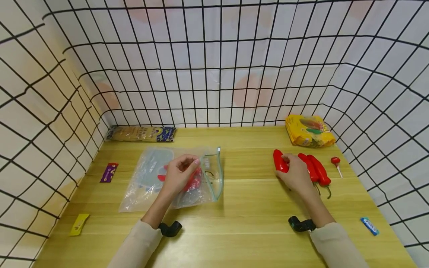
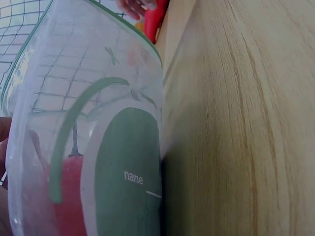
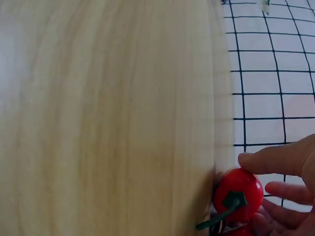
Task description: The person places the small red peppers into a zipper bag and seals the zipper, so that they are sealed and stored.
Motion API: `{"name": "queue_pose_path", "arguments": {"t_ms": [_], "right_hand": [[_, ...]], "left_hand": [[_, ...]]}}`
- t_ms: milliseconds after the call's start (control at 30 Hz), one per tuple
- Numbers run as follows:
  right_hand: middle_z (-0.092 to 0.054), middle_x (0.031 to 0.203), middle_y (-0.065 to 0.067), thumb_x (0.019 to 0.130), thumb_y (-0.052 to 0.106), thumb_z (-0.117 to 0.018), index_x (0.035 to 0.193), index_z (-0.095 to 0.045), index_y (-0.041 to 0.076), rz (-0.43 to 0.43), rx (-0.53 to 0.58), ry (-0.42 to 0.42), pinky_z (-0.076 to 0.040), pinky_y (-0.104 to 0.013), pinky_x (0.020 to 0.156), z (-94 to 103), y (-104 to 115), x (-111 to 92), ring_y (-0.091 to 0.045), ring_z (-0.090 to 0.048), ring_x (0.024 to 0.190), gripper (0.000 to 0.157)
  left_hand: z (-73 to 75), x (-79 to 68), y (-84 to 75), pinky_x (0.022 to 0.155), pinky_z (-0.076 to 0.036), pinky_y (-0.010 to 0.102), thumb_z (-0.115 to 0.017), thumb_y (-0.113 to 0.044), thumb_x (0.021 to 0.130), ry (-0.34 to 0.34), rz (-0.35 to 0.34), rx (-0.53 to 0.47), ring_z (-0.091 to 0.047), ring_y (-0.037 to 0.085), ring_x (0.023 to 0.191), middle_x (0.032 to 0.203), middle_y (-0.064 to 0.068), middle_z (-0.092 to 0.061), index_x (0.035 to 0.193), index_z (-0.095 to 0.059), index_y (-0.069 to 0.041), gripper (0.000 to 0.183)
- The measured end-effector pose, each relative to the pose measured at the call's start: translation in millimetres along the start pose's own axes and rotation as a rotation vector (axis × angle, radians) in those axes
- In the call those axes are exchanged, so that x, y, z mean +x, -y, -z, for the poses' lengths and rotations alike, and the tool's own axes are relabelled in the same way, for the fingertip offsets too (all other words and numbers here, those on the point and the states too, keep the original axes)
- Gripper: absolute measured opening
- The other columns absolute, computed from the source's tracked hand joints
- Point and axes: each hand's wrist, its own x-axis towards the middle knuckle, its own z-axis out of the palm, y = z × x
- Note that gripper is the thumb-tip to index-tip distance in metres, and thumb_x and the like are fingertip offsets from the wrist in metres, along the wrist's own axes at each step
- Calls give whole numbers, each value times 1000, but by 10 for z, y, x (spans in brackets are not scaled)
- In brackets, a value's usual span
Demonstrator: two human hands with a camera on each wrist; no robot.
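Observation:
A clear zip bag [image 1: 134, 197] with a green-edged mouth lies on the table, its mouth facing right and partly lifted. Red peppers [image 1: 193, 182] show through its plastic. My left hand [image 1: 181, 173] pinches the bag's upper layer near the mouth; in the left wrist view, the green printed label [image 2: 129, 172] reads "name". On the right, my right hand [image 1: 296, 174] grips a red chili pepper [image 1: 279, 160], whose green stem [image 3: 231, 209] points toward the right wrist camera. Two more red chili peppers [image 1: 318, 169] lie just right of that hand.
At the back stand a noodle packet [image 1: 140, 134] on the left and a yellow packet [image 1: 310, 131] on the right. A purple bar [image 1: 109, 172], yellow sachet [image 1: 79, 224], red lollipop [image 1: 335, 160] and blue packet [image 1: 370, 226] lie near the sides. Black wire mesh [image 1: 214, 80] encloses the table.

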Motion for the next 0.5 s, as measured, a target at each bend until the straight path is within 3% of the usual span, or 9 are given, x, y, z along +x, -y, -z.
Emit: {"name": "queue_pose_path", "arguments": {"t_ms": [133, 267, 500], "right_hand": [[-56, 129, -20, 81, 17, -72, 134, -49, 3, 30, -2, 48, -47, -53, 92, -28, 12, 14, -37, -54, 113, 59], [-58, 124, -18, 79, 20, -76, 131, -50, 4, 39, -12, 88, -50, -49, 88, -66, 32, 11, -34, -57, 108, 61], [-64, 117, -13, 87, 25, -68, 128, -54, 9, 49, 15, 18, -48, -35, 74, -89, 67, -22, -25, -59, 90, 46]], "left_hand": [[6, -4, -34, 64, -48, 22, -66, -20, 93, 2, -10, -6, -56, 12, 72, 85, 10, -67, 100, -70, -4, 17], [4, 31, 121, 64, -48, 22, -67, -28, 93, -3, 3, -14, -56, 13, 72, 87, 10, -68, 99, -70, -11, 19], [-1, 38, 185, 64, -48, 24, -67, -39, 91, -8, -26, -9, -58, 18, 73, 85, 8, -68, 97, -71, -17, 23]]}}
